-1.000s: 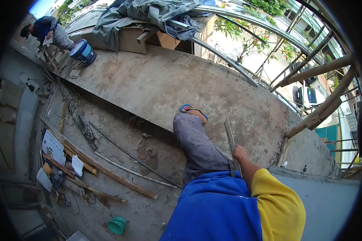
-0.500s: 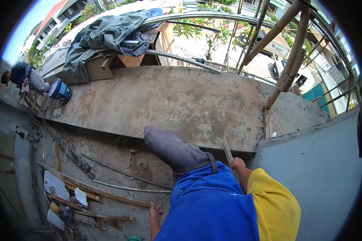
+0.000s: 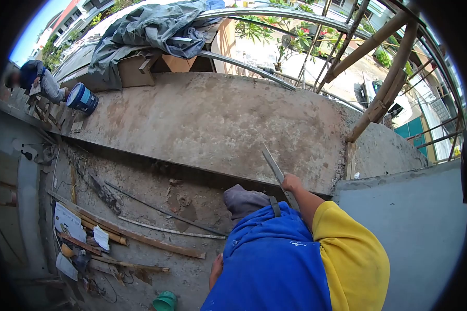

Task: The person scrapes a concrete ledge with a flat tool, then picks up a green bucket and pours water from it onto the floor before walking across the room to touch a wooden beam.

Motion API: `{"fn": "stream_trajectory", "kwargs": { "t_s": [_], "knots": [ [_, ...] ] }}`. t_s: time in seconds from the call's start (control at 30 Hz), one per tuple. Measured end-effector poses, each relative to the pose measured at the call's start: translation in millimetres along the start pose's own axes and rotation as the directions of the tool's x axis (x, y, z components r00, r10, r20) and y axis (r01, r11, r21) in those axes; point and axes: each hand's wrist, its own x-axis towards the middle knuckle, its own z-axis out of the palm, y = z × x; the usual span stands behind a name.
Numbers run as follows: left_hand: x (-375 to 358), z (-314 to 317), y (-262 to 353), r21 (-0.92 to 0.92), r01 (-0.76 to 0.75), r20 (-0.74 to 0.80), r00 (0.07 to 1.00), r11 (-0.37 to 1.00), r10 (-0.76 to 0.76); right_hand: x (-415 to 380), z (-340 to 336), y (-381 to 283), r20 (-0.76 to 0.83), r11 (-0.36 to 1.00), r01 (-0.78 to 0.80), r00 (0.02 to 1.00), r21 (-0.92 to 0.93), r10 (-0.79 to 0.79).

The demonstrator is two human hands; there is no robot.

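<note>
- Steel flat tool, trowel-like blade (image 3: pixel 271 164), sits at frame centre, just right of middle; blade runs up and left from the fist, tilted, tip over the concrete slab (image 3: pixel 213 119).
- Right hand (image 3: pixel 291 183) is closed around the tool's handle end; fist just above the blue-and-yellow shirt (image 3: pixel 301 259), at the slab's near edge.
- Right forearm rises from the yellow sleeve at lower right, angled up-left, elbow bent, wrist roughly in line with the blade.
- Left hand (image 3: pixel 216 269) is low at bottom centre, mostly hidden behind the blue shirt; only a sliver shows. Can't tell its grip or whether it holds anything.
- Grey-trousered knee (image 3: pixel 242 199) sits bent just left of the right hand, below the slab edge.
- Lower left: loose timber battens (image 3: pixel 140 239) and thin rods on the dirty lower floor, green bucket (image 3: pixel 165 301) at bottom edge.
- Upper left: another person (image 3: pixel 40 80) crouched beside a blue-and-white paint bucket (image 3: pixel 82 99), well apart from the hands.
- Top centre: grey tarp (image 3: pixel 150 26) over boxes.
- Right: bamboo scaffold poles (image 3: pixel 384 96) crossing at the slab's far corner; grey wall (image 3: pixel 410 223) at lower right.
</note>
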Motion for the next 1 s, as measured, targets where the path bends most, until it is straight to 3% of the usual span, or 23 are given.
{"fn": "stream_trajectory", "kwargs": {
  "t_s": [0.17, 0.3, 0.47, 0.67, 0.8, 0.97, 1.0],
  "knots": [
    [-2, 27, 16, 0.071, -0.004, 0.088, 0.996, 0.997, -0.002, 6, -17, -53, -0.012, 0.994, 0.108, 0.994, -0.027, -0.108],
    [-2, 44, 44, 0.032, -0.048, 0.091, 0.995, 0.998, 0.045, 26, 1, -55, 0.041, 0.990, 0.121, 0.992, -0.076, -0.118],
    [-2, 60, 65, -0.118, -0.089, 0.031, 0.995, 0.989, 0.094, 41, -7, -47, 0.170, 0.958, 0.177, 0.975, -0.224, -0.140],
    [-10, 69, 90, -0.344, -0.122, -0.096, 0.991, 0.931, 0.094, 86, -32, -38, 0.164, 0.936, 0.094, 0.986, -0.339, -0.040],
    [7, 56, 69, -0.654, -0.185, -0.301, 0.953, 0.734, -0.028, 113, -57, -72, 0.185, 0.891, 0.201, 0.973, -0.408, -0.135],
    [10, 42, 20, -0.623, -0.230, -0.380, 0.924, 0.748, -0.033, 143, -66, -152, 0.185, 0.775, 0.400, 0.916, -0.489, -0.356],
    [7, 47, 14, -0.621, -0.221, -0.384, 0.922, 0.752, -0.046, 181, -46, -153, 0.252, 0.676, 0.504, 0.861, -0.538, -0.442]
  ]
}}
